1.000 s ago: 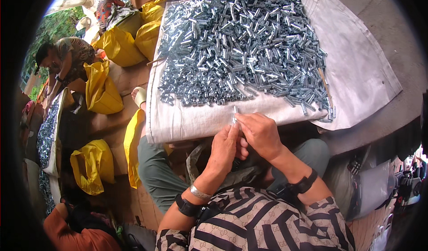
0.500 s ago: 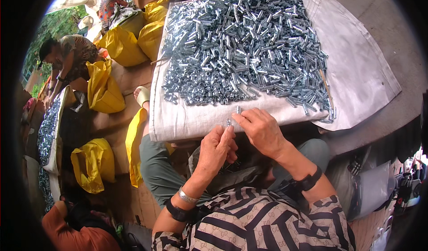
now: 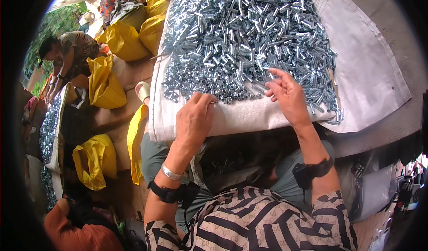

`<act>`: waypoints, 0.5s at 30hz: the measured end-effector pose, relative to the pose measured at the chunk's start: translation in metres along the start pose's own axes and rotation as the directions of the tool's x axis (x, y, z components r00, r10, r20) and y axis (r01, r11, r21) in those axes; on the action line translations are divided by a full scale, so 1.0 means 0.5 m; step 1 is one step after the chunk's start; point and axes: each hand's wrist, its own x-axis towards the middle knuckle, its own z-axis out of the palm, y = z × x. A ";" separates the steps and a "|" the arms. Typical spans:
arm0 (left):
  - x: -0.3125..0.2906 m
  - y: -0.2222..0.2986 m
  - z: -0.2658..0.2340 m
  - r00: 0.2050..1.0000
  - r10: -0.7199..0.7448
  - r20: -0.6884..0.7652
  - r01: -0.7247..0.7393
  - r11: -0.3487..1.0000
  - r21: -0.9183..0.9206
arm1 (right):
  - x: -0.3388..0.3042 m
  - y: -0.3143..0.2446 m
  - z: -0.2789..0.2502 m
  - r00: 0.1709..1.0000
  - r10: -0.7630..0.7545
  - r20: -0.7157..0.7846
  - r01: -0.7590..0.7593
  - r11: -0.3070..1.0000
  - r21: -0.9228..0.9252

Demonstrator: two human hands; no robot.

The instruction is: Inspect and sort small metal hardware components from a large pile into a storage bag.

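A wide heap of shiny metal sleeves (image 3: 272,37) covers the pale cloth in front of me. Shorter ring-like metal pieces (image 3: 196,79) gather at its near left part. My left hand (image 3: 194,119) is at the heap's near edge beside the short pieces, fingers bent and tips pressed together; what they hold, if anything, is hidden. Over the near right part, my right hand (image 3: 287,95) has its thumb and forefinger apart, pointing at the sleeves. Its fingertips are slightly blurred, and no piece shows plainly in them.
The white cloth (image 3: 249,117) folds over the near edge above my knees. Below, a dark hollow between my legs holds loose metal pieces (image 3: 227,164). Yellow bags (image 3: 104,84) stand to the left. Other people (image 3: 73,50) sit there by another metal-covered surface. A thin stick (image 3: 333,86) lies along the heap's right side.
My hands were close together at the cloth's near edge with small metal pieces at their fingertips. They have parted and reached forward to the heap, left hand leftward, right hand rightward.
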 end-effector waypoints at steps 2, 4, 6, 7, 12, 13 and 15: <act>-0.003 0.003 -0.005 0.995 0.090 0.030 -0.091 0.995 0.034 | -0.020 0.012 0.008 0.996 0.031 0.082 -0.044 0.988 0.150; 0.002 -0.005 -0.002 0.993 0.097 0.060 -0.100 0.993 0.058 | -0.045 0.015 0.024 0.994 0.016 0.112 -0.032 0.988 0.149; 0.011 -0.011 0.001 0.990 0.107 0.091 -0.114 0.990 0.078 | -0.069 0.009 0.031 0.985 -0.053 0.164 0.036 0.994 0.105; 0.016 -0.012 0.002 0.986 0.127 0.108 -0.138 0.985 0.102 | -0.079 0.006 0.033 0.986 -0.049 0.161 0.033 0.994 0.103; 0.018 -0.012 0.005 0.961 0.259 0.095 -0.272 0.947 0.172 | -0.120 -0.006 0.039 0.992 -0.007 0.126 -0.013 0.988 0.153; 0.012 -0.011 0.010 0.960 0.261 0.098 -0.274 0.947 0.168 | -0.126 -0.006 0.039 0.993 -0.003 0.120 -0.018 0.984 0.178; 0.000 -0.005 0.017 0.958 0.285 0.011 -0.283 0.944 0.168 | -0.140 -0.011 0.039 0.988 0.038 0.147 -0.071 0.971 0.230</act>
